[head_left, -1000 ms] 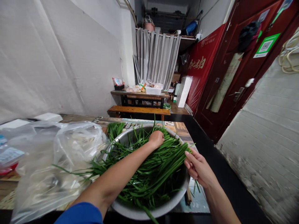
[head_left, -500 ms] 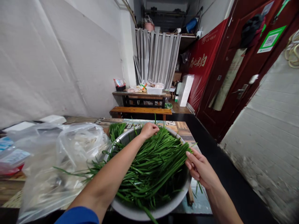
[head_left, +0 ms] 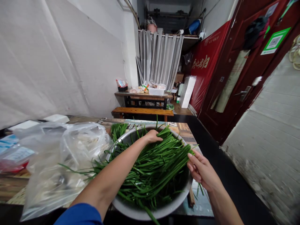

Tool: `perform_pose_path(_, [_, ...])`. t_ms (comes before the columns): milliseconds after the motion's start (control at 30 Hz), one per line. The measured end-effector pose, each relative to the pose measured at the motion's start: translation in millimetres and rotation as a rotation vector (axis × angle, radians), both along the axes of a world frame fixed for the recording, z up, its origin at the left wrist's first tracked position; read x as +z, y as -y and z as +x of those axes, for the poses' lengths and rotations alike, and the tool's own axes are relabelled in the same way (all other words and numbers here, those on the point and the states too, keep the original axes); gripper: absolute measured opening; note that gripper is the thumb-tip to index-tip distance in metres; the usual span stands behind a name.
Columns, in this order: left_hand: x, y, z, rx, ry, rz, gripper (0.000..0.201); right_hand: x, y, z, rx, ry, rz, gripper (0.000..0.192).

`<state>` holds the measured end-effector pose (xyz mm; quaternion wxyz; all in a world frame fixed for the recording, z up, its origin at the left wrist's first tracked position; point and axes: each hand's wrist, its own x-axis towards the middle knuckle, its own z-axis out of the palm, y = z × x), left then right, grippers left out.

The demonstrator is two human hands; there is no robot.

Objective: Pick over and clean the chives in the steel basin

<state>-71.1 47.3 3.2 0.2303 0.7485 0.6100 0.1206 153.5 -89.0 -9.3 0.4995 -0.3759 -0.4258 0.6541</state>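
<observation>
A large metal basin (head_left: 172, 208) holds a heap of long green garlic chives (head_left: 150, 167). My right hand (head_left: 201, 170) is at the basin's right rim, its thumb and fingers closed on the gathered end of a bunch. My left hand (head_left: 152, 136) reaches across the basin to the far part of the heap. Its thumb lies over the chives there and the other fingers are partly hidden among the leaves, apparently closed round some. Some long leaves hang over the basin's left side, under my left forearm.
Clear plastic bags (head_left: 77, 150) lie left of the basin. Another bunch of chives (head_left: 118, 131) lies behind it, and thin wooden sticks (head_left: 191, 198) at its right. Beyond the table stand a wooden bench (head_left: 142, 111) and a second table with a white tub (head_left: 157, 90).
My left hand has moved slightly right and down, from above the heap into the chives. My right hand keeps its hold on the bunch. The view has shifted slightly.
</observation>
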Motion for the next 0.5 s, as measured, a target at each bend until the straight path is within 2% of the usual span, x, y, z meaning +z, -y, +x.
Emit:
perform_pose_path(167, [33.0,21,10,-0.035,-0.080,0.195,0.035,0.0,2,1,0.019,-0.006,0.019,0.023])
perform_pose_path(300, [40.9,53,30,-0.078,-0.328,0.303,0.050,-1.9,9,4,0.009,-0.003,0.036,0.023])
perform_pose_path(333, [39.7,61,34,-0.102,-0.377,0.283,0.064,-2.4,12,5,0.006,0.001,0.035,0.024])
perform_pose_path(400, [36.1,73,34,-0.169,-0.419,0.136,0.086,-3.3,17,7,-0.003,0.019,0.025,0.027])
perform_pose_path(433, [34.2,78,31,-0.221,-0.420,0.052,0.087,-3.8,20,8,-0.007,0.029,0.021,0.028])
perform_pose_path(500, [30.7,86,23,-0.311,-0.419,-0.058,0.075,-5.2,24,11,-0.016,0.050,0.017,0.028])
